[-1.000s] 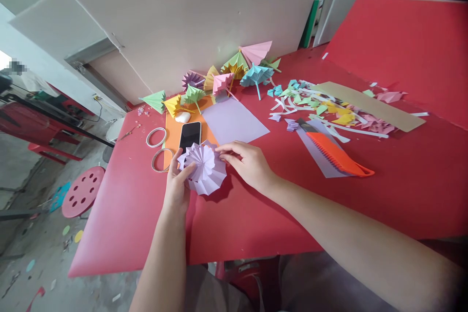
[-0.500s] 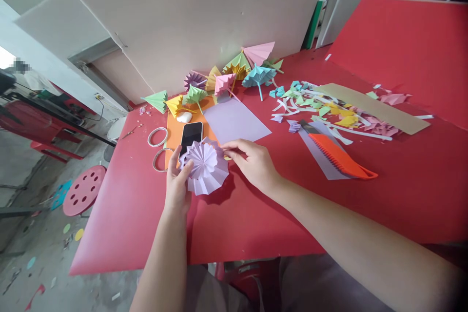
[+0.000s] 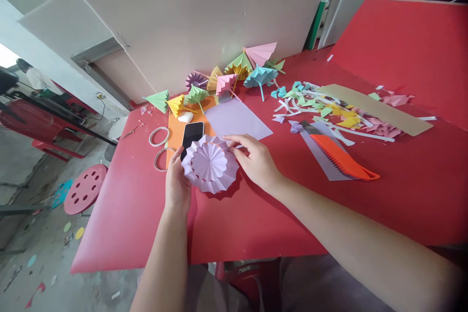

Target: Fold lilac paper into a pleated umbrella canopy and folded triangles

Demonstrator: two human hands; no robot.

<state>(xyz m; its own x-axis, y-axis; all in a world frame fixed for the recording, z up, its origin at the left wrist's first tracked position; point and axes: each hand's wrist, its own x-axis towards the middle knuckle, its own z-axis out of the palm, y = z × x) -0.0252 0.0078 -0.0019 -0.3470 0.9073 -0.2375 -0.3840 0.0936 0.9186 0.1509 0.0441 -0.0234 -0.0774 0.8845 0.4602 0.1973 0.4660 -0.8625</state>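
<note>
Lilac pleated paper disc (image 3: 210,165) sits between both hands above the bench (image 3: 256,214): left hand (image 3: 176,183) pinches its left rim, right hand (image 3: 258,161) pinches its right; each grip closed on paper.

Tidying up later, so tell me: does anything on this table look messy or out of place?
Yes: cut paper strips and scraps lie scattered across the red table beyond the orange comb-like tool. A black phone lies among the craft supplies.

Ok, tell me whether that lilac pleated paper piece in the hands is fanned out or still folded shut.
Fanned out. The lilac pleated paper forms a full round disc, creases radiating from its centre, with the left hand and right hand gripping opposite edges.
</note>
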